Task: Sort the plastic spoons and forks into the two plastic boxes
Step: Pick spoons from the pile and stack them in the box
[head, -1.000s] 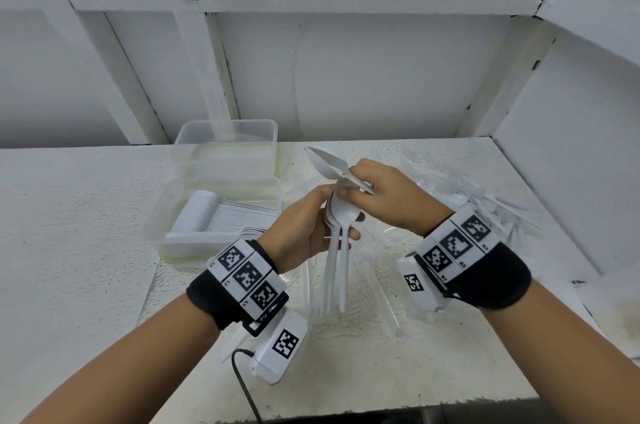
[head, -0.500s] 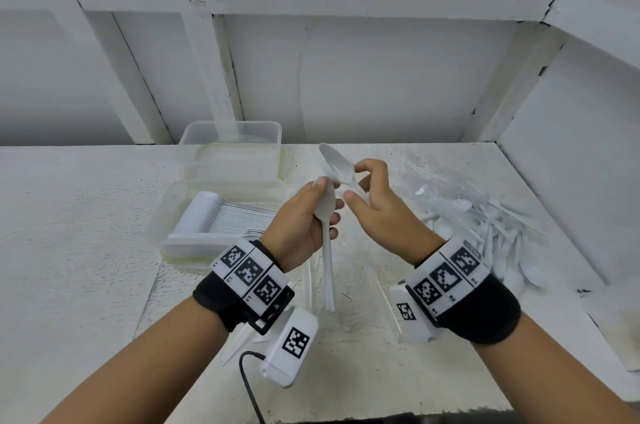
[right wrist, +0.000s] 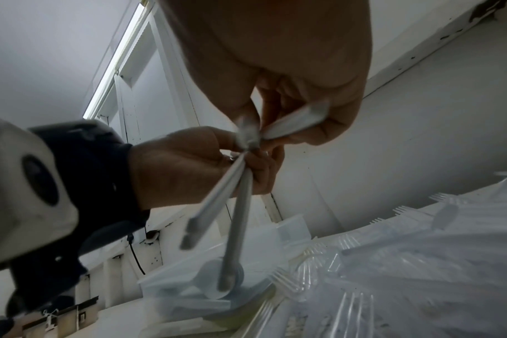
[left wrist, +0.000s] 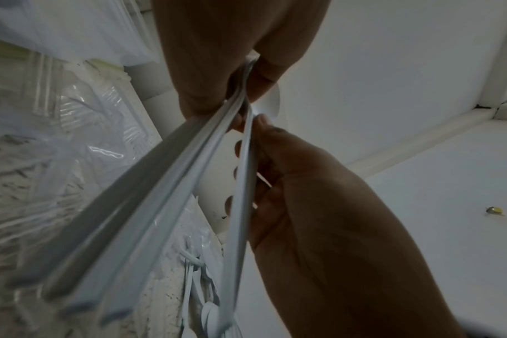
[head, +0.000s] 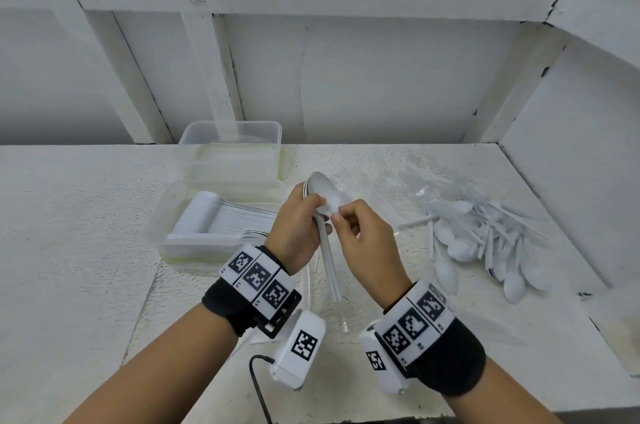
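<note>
Nearest the person, both wrists carry black bands with white marker tags, and a camera block hangs under each. Just beyond them, above the counter's [head: 86,250] front middle, the left hand [head: 296,226] is curled round a small bunch of white spoons [head: 320,193], bowls up and handles hanging down toward the front edge. Half a second ago that bunch looked thinner, and the right hand [head: 367,243] held a single spoon apart, above and to the right; now that spoon's bowl lies against the bunch, with the right thumb and forefinger pinching the bowl's lower rim. The left wrist view shows one handle [left wrist: 240,205] splayed off from the others, running past the right palm. In the right wrist view the handles [right wrist: 235,205] fan out below the left fingers.

To the right, toward the counter's right edge, a loose pile of spoons [head: 485,240] lies on clear wrapping, unchanged in place since the earlier frame. Clear forks [right wrist: 348,247] lie on wrapping under the hands, seen best from the right wrist.

To the left and a little farther back, the near box [head: 162,236] holds a neat row of stacked white cutlery. Behind it, touching or just beside, stands the far box [head: 232,133], clear-walled; its contents cannot be made out. Both are where they were.
</note>
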`<state>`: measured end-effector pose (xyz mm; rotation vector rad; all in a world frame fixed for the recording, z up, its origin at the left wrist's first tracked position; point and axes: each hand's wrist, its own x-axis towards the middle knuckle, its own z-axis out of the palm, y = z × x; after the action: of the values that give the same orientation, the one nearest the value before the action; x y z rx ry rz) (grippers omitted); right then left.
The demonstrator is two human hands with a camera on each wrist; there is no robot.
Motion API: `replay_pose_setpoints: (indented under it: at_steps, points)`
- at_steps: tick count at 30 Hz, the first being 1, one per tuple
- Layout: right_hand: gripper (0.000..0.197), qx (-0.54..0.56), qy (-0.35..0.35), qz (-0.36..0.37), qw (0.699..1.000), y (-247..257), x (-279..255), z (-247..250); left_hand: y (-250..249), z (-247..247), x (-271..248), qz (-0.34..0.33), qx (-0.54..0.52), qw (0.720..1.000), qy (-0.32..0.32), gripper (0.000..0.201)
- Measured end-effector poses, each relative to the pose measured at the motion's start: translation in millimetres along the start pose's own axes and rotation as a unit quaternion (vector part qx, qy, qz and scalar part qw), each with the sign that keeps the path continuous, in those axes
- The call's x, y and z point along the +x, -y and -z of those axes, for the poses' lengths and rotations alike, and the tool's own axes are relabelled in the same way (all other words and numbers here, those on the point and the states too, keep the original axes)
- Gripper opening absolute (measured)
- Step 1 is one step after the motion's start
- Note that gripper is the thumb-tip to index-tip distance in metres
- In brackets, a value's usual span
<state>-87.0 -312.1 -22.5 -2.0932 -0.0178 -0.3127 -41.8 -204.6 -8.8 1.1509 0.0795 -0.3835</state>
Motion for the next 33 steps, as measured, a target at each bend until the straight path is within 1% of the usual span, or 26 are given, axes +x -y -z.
replay_pose_setpoints:
  at_steps: [2, 5, 8, 11, 13, 15, 17, 20, 25, 27, 30, 33]
  points:
    - [0.006, -0.009, -0.008, 0.007, 1.0, -1, -1, -1, 0, 2, 1, -0.009, -0.001, 1.0, 0.003, 0.029]
    - [0.014, -0.026, -0.035, 0.014, 0.999, -4, 0, -2, 0, 2, 0, -0.019, -0.01, 1.0, 0.003, 0.028]
    - [0.018, -0.027, -0.043, 0.011, 0.999, -4, -1, -4, 1, 1, 0, -0.021, -0.038, 0.999, -0.003, 0.029]
    - [0.018, -0.012, -0.056, 0.017, 0.998, -2, -2, -7, 0, -1, -1, -0.016, -0.042, 0.999, 0.003, 0.023]
    - [0.013, 0.018, -0.059, 0.018, 0.998, 0, -3, -8, -1, -2, -2, -0.016, -0.052, 0.999, 0.001, 0.016]
    - [0.01, 0.038, -0.055, 0.023, 0.997, 2, -3, -9, -2, -3, -2, -0.015, -0.066, 0.998, -0.001, 0.014]
    - [0.014, 0.03, -0.061, 0.044, 0.997, -1, -2, -10, -4, -3, -2, -0.01, -0.078, 0.997, 0.0, 0.013]
    - [0.024, -0.009, -0.062, 0.081, 0.995, -6, -3, -12, -6, -2, -1, -0.005, -0.104, 0.995, 0.002, 0.013]
    - [0.035, -0.099, -0.038, 0.098, 0.99, -8, -7, -13, -7, -1, -1, -0.013, -0.126, 0.992, -0.012, 0.015]
    - [0.039, -0.111, 0.001, 0.078, 0.991, -6, -9, -11, -8, 0, -1, -0.008, -0.148, 0.989, -0.022, 0.011]
    - [0.037, -0.108, 0.074, 0.017, 0.991, -3, -11, -7, -12, 3, 1, -0.003, -0.169, 0.985, -0.035, 0.009]
    - [0.031, -0.135, 0.126, 0.019, 0.983, -4, -11, -7, -16, 7, 3, -0.009, -0.139, 0.99, -0.032, 0.01]
